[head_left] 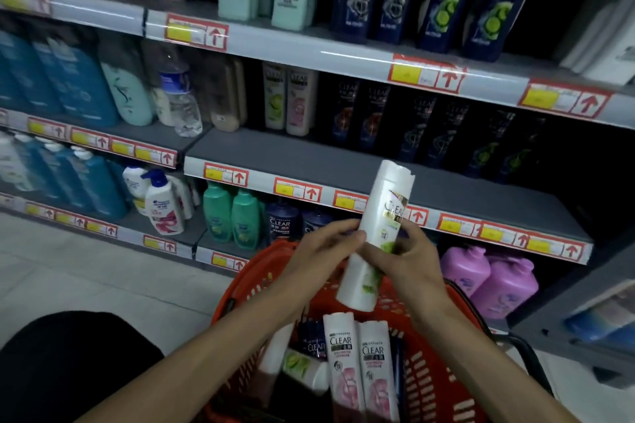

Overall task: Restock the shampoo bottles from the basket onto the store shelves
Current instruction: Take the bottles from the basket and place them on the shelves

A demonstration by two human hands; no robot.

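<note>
Store shelves (378,161): grey, middle tier bare at front, dark bottles behind. Orange basket (443,367) below, holding pink-label and other bottles. White shampoo bottle (376,237), green label, held tilted above the basket, cap toward the shelf. Likely rigid plastic, smooth, moderately heavy if full; best held at mid-body. Left hand (323,251) fingertips pinch its left edge; right hand (409,257) wraps the body from the right.
</note>
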